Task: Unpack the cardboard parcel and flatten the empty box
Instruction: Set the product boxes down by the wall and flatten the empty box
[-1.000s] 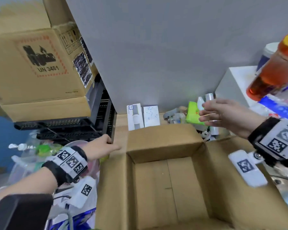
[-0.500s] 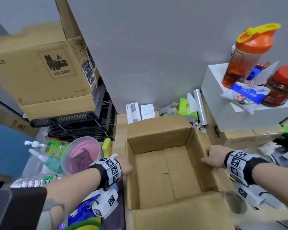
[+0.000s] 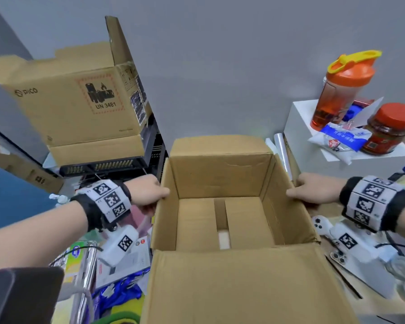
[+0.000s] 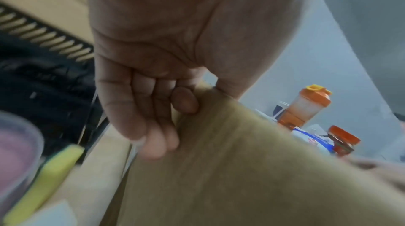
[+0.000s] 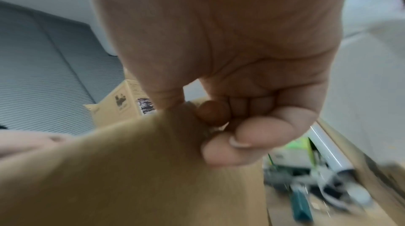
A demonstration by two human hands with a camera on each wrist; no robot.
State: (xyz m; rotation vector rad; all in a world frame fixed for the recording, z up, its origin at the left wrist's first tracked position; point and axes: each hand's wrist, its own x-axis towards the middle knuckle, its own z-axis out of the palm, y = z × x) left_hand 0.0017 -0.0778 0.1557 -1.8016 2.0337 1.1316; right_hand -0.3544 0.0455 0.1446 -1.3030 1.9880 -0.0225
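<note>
The cardboard box (image 3: 222, 206) stands open in front of me, apparently empty. My left hand (image 3: 147, 191) and right hand (image 3: 313, 190) pinch opposite side walls at the rim. Light, stiff board; it should fold along the corner creases.

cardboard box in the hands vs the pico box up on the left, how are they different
The cardboard box is plain brown, with no print showing; the PICO box carries a logo, a UN 3481 battery warning and dark labels. The cardboard box is gripped at its side walls by the left hand and right hand; the PICO box sits untouched on a black crate. The cardboard box shows an empty inside; the PICO box's inside is hidden. Both are brown cardboard with top flaps open.
</note>
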